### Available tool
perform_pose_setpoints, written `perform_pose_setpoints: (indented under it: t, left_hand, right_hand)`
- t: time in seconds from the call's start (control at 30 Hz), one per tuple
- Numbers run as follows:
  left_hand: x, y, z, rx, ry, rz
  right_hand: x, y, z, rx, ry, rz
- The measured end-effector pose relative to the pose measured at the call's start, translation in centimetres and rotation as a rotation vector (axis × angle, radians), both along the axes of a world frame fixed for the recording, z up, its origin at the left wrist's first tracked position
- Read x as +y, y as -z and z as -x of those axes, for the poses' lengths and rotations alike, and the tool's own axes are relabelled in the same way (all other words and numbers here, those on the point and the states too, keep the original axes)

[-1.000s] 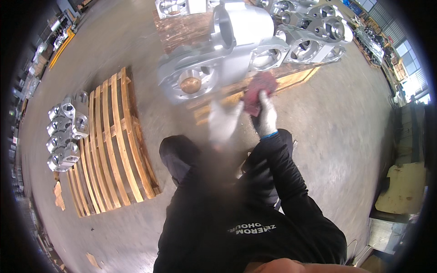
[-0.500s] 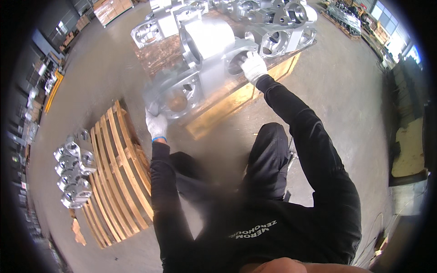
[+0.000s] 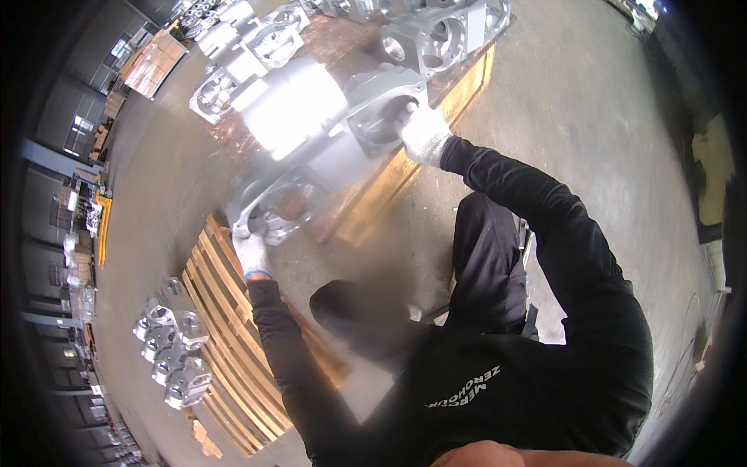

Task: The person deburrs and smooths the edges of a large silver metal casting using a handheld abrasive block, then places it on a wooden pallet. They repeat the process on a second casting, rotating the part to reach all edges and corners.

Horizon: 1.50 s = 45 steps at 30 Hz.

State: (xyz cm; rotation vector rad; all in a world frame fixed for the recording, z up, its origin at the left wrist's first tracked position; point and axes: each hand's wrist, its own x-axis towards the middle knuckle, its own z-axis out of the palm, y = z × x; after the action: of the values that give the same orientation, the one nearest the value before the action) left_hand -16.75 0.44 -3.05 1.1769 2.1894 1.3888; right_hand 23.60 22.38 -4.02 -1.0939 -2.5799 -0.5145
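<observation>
The operator's legs (image 3: 486,265) are nearest, in front of the bench (image 3: 373,206). Both hands wear white gloves and hold one silver housing (image 3: 331,159) at the bench's near edge. The left hand (image 3: 250,253) is at the bench's left front corner, its fingers part-curled over the rim of the housing's left end; blur hides how firmly they bear. The right hand (image 3: 424,136) is at the bench's front edge, farther right, its fingers hooked into the round opening at the housing's right end; the fingertips are not clear. The housing lies lengthwise along the front edge, with its wide cylinder toward the bench's inner side. Whether its left end rests on wood or overhangs cannot be determined. Caution: if that end is unsupported, uneven lift by the hands may tip the housing off the bench toward the legs. A glove slipping on the smooth metal could cause the same fault. Fingers inside the opening may be trapped if the housing rolls. Left of the bench are a slatted pallet (image 3: 226,311) and, beyond it, a cluster of small parts (image 3: 171,354). Similar units (image 3: 436,43) stand on the bench's far side; turning the housing inward could strike them. Cartons (image 3: 156,62) are stacked well beyond the bench, to the left.
</observation>
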Motion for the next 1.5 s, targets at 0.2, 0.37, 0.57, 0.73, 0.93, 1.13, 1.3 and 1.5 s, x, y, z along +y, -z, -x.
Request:
perform_pose_setpoints:
  t: [0.2,0.37,0.57,0.73,0.93,1.13,1.3,1.5]
  left_hand:
    - [-0.2,-8.8,-4.6,0.64,-0.294,-0.245]
    - [5.1,-19.2,-14.2,0.495,-0.018,-0.582]
    - [11.1,-20.6,-17.6,0.746,0.136,-0.45]
    - [10.8,-20.3,-17.5,0.671,0.145,-0.474]
    - [10.6,-20.3,-17.8,0.744,0.098,-0.41]
    - [10.4,-20.4,-18.0,0.77,0.12,-0.391]
    - [10.4,-21.0,-18.8,0.808,0.103,-0.348]
    - [10.4,-20.8,-18.1,0.811,0.082,-0.301]
  right_hand:
    - [-3.0,-0.4,0.4,0.09,0.032,0.11]
    - [-3.3,-0.6,0.7,0.224,-0.018,0.074]
    - [-3.3,-0.5,1.8,0.578,0.025,0.407]
    - [-3.4,0.2,4.1,1.443,-0.132,1.039]
    - [-3.6,1.6,5.2,1.399,-0.213,0.503]
    - [-2.9,1.6,4.2,0.816,-0.049,0.268]
    - [-2.6,1.2,4.1,1.815,-0.296,1.277]
    - [-3.7,0.7,4.6,2.659,-0.704,1.84]
